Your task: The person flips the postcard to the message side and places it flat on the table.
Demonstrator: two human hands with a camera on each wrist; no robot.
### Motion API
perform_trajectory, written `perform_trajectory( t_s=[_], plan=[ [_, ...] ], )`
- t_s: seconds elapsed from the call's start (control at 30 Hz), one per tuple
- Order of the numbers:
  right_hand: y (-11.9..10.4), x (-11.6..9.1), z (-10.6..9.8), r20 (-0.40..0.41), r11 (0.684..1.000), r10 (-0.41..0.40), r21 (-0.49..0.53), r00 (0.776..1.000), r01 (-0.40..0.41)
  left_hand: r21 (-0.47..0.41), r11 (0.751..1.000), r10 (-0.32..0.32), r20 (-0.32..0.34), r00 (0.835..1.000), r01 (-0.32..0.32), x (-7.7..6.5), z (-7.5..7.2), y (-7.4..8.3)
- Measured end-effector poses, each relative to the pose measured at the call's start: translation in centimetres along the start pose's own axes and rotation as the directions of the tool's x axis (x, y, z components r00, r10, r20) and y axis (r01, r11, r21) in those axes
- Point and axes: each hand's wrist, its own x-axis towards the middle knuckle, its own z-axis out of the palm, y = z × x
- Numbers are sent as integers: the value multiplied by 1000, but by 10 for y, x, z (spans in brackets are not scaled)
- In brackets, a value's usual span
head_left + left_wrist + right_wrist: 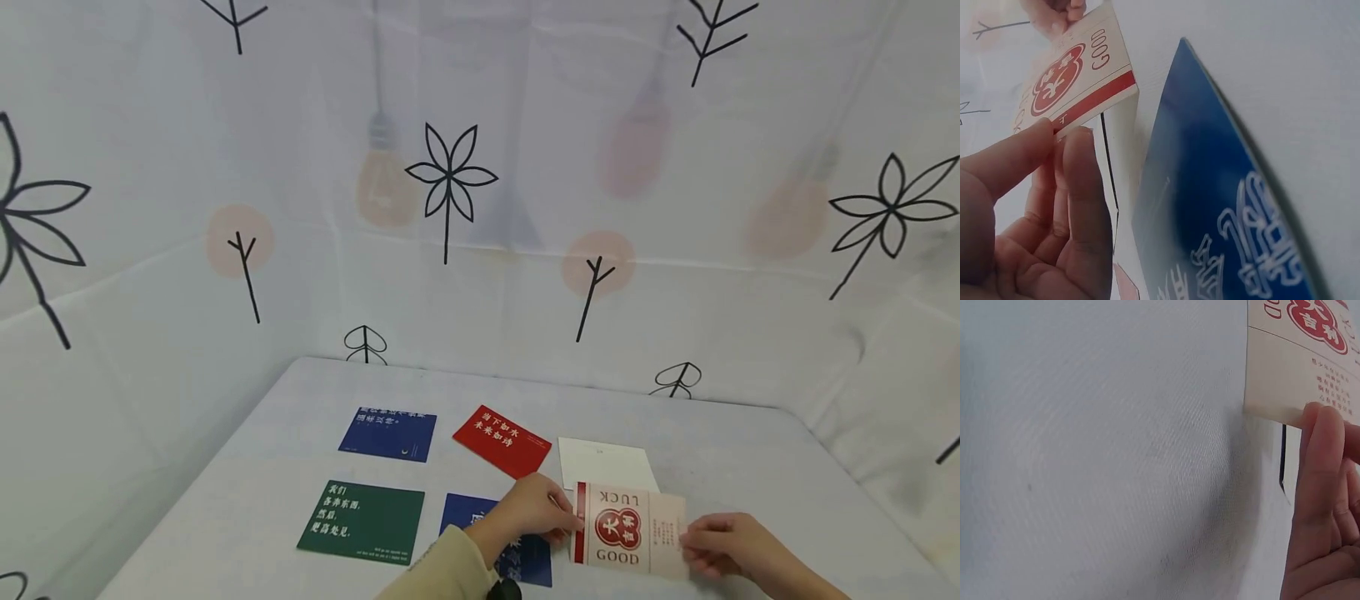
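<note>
Between my two hands is a cream card with a red stripe, a red emblem and the words GOOD LUCK. My left hand pinches its striped end between thumb and fingers, seen close in the left wrist view. At the opposite short edge, my right hand pinches the card between thumb and forefinger. The card is lifted off the table in both wrist views. Under my left hand lies a blue card with white writing, partly covered by the hand and sleeve.
Behind the held card lies a white card. A red card is left of it, its near corner by my left hand. Farther left are another blue card and a green card. A patterned white curtain rises behind the white table.
</note>
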Motion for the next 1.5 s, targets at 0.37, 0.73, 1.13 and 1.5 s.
perform_trajectory(
  t_s=[0.37,0.73,1.13,1.5],
  plan=[
    [2,-4,-14,121,974,-105,214,987,78,-90,996,-17,30,999,20,-1,-6,3],
    [0,-4,-16,183,938,-161,333,970,93,-182,983,-19,67,998,31,5,-9,-2],
    [5,-4,-18,218,912,-181,402,959,80,-247,968,-12,125,992,43,3,-11,-5],
    [4,-6,-14,174,947,-140,311,975,80,-225,972,-30,132,991,59,4,-12,-5]
  ],
)
